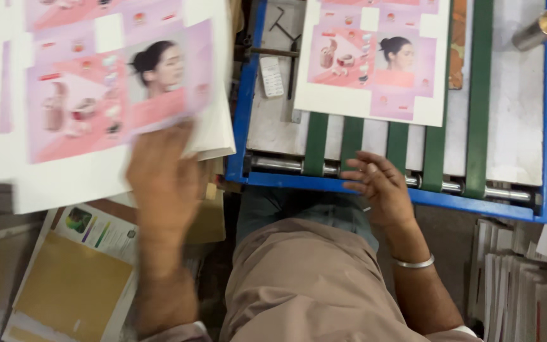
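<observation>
Feeding step: your left hand (163, 180) clamped on top sheet (112, 88); right hand (381, 190) apart, empty, feeder (324, 182) beneath its fingers

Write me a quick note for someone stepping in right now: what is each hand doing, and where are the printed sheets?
Left hand: blurred, fingers on the top printed sheet of the stack at the left; grip unclear.
Right hand: open, empty, resting at the near edge of the blue-framed feed table, by the rollers.
Done: one pink sheet lies on the green belts.
Left: the stack has more sheets.
Nearby: a metal cylinder at the table's far right corner.
</observation>
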